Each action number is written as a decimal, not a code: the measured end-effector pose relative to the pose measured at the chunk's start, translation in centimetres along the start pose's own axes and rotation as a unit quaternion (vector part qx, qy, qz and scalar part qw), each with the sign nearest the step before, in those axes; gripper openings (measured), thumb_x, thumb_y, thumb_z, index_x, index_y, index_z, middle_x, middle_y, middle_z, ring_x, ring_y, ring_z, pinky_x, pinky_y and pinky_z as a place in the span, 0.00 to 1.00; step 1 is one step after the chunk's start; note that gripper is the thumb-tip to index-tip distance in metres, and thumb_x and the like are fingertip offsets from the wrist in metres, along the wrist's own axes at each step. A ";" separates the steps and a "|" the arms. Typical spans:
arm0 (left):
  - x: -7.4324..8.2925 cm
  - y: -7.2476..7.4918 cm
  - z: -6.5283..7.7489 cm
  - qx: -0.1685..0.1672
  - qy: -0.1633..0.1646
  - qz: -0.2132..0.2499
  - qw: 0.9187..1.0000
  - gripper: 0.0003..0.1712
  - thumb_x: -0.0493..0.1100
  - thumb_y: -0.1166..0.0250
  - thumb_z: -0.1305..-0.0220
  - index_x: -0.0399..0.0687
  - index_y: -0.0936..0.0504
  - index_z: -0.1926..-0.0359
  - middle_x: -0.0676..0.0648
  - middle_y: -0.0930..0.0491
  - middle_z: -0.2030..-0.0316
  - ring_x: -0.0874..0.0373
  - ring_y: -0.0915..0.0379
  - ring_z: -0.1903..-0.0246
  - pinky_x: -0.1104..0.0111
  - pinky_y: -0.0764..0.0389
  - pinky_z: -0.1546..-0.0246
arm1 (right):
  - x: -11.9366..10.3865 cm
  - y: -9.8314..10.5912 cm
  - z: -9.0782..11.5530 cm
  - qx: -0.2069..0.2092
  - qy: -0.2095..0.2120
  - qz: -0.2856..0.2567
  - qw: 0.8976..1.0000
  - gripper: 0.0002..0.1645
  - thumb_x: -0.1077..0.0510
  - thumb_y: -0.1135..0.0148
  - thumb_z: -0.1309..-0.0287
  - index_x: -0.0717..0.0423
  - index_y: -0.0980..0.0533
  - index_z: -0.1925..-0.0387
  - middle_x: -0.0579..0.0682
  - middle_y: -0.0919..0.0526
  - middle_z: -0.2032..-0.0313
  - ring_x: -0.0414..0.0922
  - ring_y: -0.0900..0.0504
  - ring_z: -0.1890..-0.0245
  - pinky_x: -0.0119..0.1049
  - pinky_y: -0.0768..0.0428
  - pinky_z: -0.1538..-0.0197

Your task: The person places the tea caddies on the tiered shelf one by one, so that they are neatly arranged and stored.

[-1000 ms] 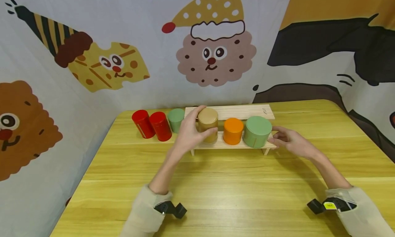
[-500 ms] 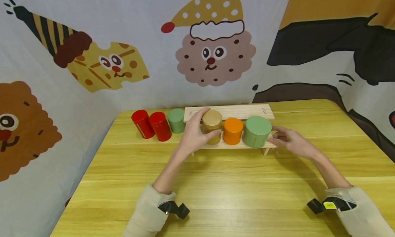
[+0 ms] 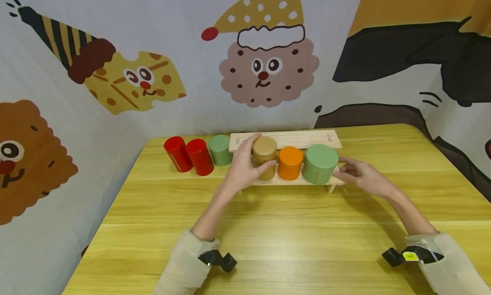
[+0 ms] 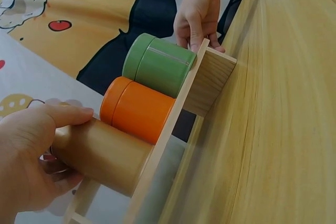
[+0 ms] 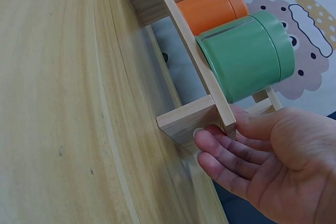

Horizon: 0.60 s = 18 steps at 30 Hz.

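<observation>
My left hand point(image 3: 241, 170) grips a tan round canister point(image 3: 264, 146), thumb and fingers on opposite sides. The canister stands upright on the lower step of a two-step wooden rack point(image 3: 291, 139). Right of it on that step are an orange canister point(image 4: 139, 109) and a wider green canister point(image 5: 244, 59). At the rack's right end, my right hand point(image 3: 366, 177) holds the board's edge; in the right wrist view the thumb lies above the board and fingers curl below. The left hand hides part of the rack's left end.
Left of the rack, two red canisters point(image 3: 199, 157) and a smaller green canister point(image 3: 220, 150) stand on the wooden table point(image 3: 268, 235). A cartoon-printed cloth point(image 3: 184, 69) hangs behind the table.
My left hand has slid the tan canister a little to the right, closer to the orange one, mostly in the first half second. The right hand stays at the rack's end.
</observation>
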<state>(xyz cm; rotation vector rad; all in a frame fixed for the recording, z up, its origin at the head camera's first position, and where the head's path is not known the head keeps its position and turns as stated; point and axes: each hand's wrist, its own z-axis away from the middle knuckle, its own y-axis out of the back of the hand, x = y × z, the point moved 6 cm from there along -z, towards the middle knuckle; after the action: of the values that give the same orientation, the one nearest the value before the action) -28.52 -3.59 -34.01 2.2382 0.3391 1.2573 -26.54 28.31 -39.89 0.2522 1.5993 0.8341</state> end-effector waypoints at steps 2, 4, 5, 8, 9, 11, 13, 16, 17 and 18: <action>0.0 0.0 0.0 0.000 0.002 -0.003 1.000 0.49 0.46 0.23 0.42 0.39 0.38 0.26 0.41 0.31 0.33 0.47 0.32 0.37 0.53 0.30 0.36 | 0.0 0.0 0.0 0.001 -0.001 0.002 1.000 0.36 0.55 0.44 0.25 0.72 0.43 0.28 0.61 0.19 0.52 0.48 0.18 0.56 0.42 0.17 0.57; 0.0 0.0 0.1 0.000 0.004 -0.005 1.000 0.49 0.46 0.23 0.42 0.39 0.39 0.26 0.41 0.32 0.32 0.47 0.33 0.36 0.52 0.32 0.34 | 0.0 0.0 0.0 0.000 -0.001 0.002 1.000 0.36 0.55 0.44 0.25 0.72 0.43 0.28 0.60 0.19 0.52 0.48 0.18 0.56 0.41 0.17 0.57; 0.0 0.0 0.1 -0.001 0.005 -0.007 1.000 0.50 0.47 0.23 0.42 0.40 0.39 0.26 0.41 0.33 0.31 0.47 0.33 0.35 0.52 0.33 0.34 | 0.0 0.0 0.0 -0.001 -0.002 0.002 1.000 0.36 0.55 0.44 0.25 0.72 0.43 0.28 0.60 0.19 0.52 0.48 0.18 0.56 0.41 0.17 0.58; 0.1 0.1 0.1 -0.003 0.007 -0.008 1.000 0.51 0.48 0.23 0.42 0.41 0.40 0.25 0.41 0.34 0.30 0.48 0.34 0.35 0.51 0.33 0.33 | 0.0 0.0 0.0 -0.001 -0.002 0.001 1.000 0.36 0.55 0.44 0.25 0.72 0.43 0.28 0.60 0.19 0.53 0.47 0.18 0.56 0.41 0.17 0.58; 0.1 0.1 0.1 -0.004 0.007 -0.007 1.000 0.51 0.49 0.23 0.42 0.41 0.41 0.25 0.41 0.34 0.30 0.48 0.34 0.35 0.52 0.33 0.34 | 0.0 0.0 0.0 -0.001 -0.002 0.001 1.000 0.36 0.55 0.44 0.25 0.72 0.43 0.28 0.59 0.19 0.53 0.47 0.18 0.56 0.41 0.17 0.58; 0.1 0.2 0.1 -0.005 0.007 -0.002 1.000 0.52 0.49 0.23 0.42 0.41 0.41 0.25 0.41 0.34 0.31 0.48 0.33 0.36 0.53 0.30 0.35 | 0.0 0.0 -0.1 0.000 -0.002 0.000 1.000 0.36 0.55 0.44 0.25 0.72 0.43 0.28 0.59 0.19 0.53 0.47 0.18 0.57 0.41 0.17 0.58; 0.2 0.3 0.1 -0.006 0.003 0.003 1.000 0.52 0.49 0.23 0.42 0.41 0.41 0.25 0.40 0.34 0.31 0.49 0.32 0.38 0.54 0.28 0.37 | 0.0 0.0 -0.1 0.000 -0.003 0.000 1.000 0.36 0.55 0.44 0.25 0.72 0.43 0.28 0.59 0.19 0.53 0.47 0.18 0.57 0.41 0.17 0.58; 0.4 0.5 0.1 -0.004 -0.008 0.006 1.000 0.51 0.50 0.23 0.42 0.40 0.41 0.25 0.38 0.34 0.31 0.50 0.31 0.41 0.56 0.26 0.40 | 0.0 0.0 -0.1 0.000 -0.004 0.001 1.000 0.36 0.55 0.44 0.25 0.72 0.43 0.28 0.60 0.19 0.52 0.47 0.18 0.56 0.41 0.17 0.58; 0.5 0.6 0.1 -0.003 -0.013 0.005 1.000 0.51 0.50 0.23 0.42 0.40 0.41 0.25 0.37 0.34 0.31 0.50 0.31 0.41 0.57 0.26 0.40 | 0.0 0.0 -0.1 0.000 -0.005 0.001 1.000 0.37 0.55 0.44 0.25 0.72 0.44 0.27 0.60 0.19 0.52 0.47 0.18 0.56 0.41 0.17 0.57; 0.6 0.7 0.1 -0.002 -0.017 0.006 1.000 0.51 0.50 0.23 0.42 0.40 0.40 0.25 0.37 0.33 0.32 0.50 0.31 0.41 0.58 0.26 0.40 | 0.0 0.0 0.0 0.000 -0.006 0.000 1.000 0.37 0.55 0.44 0.25 0.72 0.44 0.27 0.60 0.19 0.52 0.48 0.18 0.56 0.42 0.17 0.57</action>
<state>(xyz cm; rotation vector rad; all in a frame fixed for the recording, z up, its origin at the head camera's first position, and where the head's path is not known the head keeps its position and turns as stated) -28.16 -3.89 -33.26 2.2591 0.3118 1.2235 -26.56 28.25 -39.87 0.2573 1.5881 0.8322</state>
